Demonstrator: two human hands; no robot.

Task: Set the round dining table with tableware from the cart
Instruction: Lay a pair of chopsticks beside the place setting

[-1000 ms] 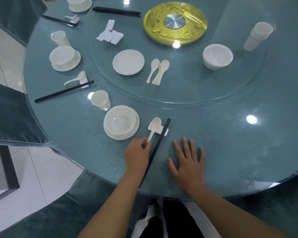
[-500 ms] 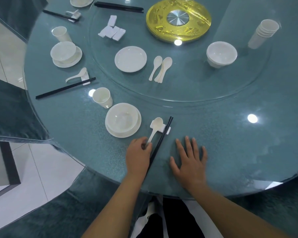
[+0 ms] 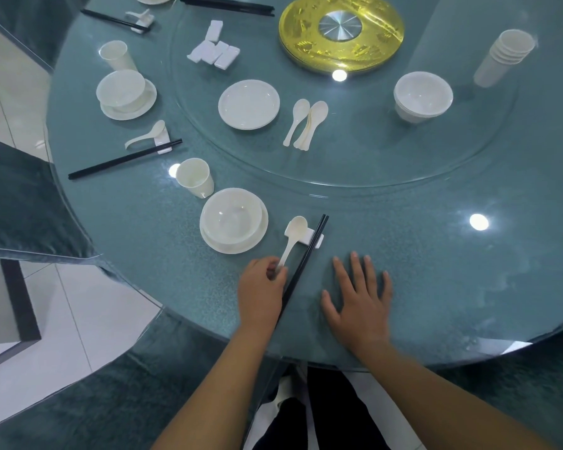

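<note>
At the left of the frame, a white cup point(image 3: 194, 177) stood beside a bowl on a plate point(image 3: 234, 220) on the round glass table point(image 3: 436, 254). Low in the centre, the left hand point(image 3: 261, 293) pinched the handle of a white spoon point(image 3: 292, 237), whose bowl lay on a white rest point(image 3: 304, 238). Black chopsticks point(image 3: 303, 267) lay just right of it, across the same rest. Further right, the right hand point(image 3: 359, 302) pressed flat on the table, fingers spread, holding nothing.
</note>
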